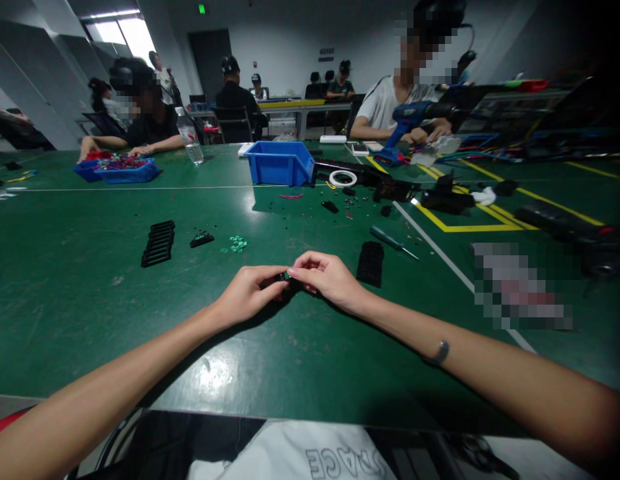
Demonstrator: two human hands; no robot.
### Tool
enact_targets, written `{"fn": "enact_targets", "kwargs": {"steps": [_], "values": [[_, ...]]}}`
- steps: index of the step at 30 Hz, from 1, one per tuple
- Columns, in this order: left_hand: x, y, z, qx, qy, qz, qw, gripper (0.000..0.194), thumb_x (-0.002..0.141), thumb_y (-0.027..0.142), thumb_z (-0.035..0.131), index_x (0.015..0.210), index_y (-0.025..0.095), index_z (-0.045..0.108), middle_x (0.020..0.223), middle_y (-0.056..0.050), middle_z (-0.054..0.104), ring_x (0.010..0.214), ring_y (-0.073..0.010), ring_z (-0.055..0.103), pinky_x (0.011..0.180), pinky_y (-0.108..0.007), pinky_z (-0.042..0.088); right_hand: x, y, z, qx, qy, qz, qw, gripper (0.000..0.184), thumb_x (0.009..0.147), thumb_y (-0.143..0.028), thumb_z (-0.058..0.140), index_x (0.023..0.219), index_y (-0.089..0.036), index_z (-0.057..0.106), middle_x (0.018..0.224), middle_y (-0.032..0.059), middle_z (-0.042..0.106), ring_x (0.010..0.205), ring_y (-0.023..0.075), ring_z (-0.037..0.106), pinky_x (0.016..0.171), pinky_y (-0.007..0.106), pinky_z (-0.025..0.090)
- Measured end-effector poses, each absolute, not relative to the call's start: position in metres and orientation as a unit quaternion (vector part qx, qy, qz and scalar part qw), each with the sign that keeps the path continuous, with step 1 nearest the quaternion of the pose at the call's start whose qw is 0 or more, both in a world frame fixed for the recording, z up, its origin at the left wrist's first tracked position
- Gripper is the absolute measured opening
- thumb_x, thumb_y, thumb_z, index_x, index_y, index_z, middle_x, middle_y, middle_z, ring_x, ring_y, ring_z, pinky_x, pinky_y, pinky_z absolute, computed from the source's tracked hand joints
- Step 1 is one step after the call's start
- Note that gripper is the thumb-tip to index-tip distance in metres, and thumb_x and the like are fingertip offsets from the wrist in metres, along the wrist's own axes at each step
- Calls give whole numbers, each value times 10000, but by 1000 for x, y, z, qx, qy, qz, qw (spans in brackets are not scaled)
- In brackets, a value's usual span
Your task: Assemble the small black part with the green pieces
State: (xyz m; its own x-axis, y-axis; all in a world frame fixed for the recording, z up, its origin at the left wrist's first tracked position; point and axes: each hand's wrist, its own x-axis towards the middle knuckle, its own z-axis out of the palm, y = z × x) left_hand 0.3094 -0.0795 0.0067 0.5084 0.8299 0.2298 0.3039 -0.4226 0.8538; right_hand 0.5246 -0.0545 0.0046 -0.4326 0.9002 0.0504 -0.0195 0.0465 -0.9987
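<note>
The left hand (247, 293) is grasping a small black piece with a bit of green on it (284, 275) between thumb and fingers, and the right hand (327, 279) is pinching its other end. The piece is sitting between the two sets of fingertips, just above the glossy green surface (200, 360).

Beyond the left hand, a loose pile of small shiny green pieces (237, 245) is lying near a little cluster of black parts (202, 239). Farther left, a neat row of slim black plastic parts (159, 244) is resting flat. Near the right hand, a dark block of closely packed black parts (371, 264) is lying beside a screwdriver with a teal handle (390, 240). Farther back, an open blue plastic bin (281, 167) is standing beside a flat white ring (343, 178).
</note>
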Motion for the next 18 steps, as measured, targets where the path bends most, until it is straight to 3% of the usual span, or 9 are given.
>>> {"fn": "enact_targets", "kwargs": {"steps": [18], "values": [[309,-79,8,791,368,347,343,367,977,306,586,1301,164,684,1032,-85,772,784,-159,718,734,-250,562,524,-54,6,-360,-596,602,391,362,776,-456,817,797,-158,611,573,-57,523,484,69,425,441,215,271]]}}
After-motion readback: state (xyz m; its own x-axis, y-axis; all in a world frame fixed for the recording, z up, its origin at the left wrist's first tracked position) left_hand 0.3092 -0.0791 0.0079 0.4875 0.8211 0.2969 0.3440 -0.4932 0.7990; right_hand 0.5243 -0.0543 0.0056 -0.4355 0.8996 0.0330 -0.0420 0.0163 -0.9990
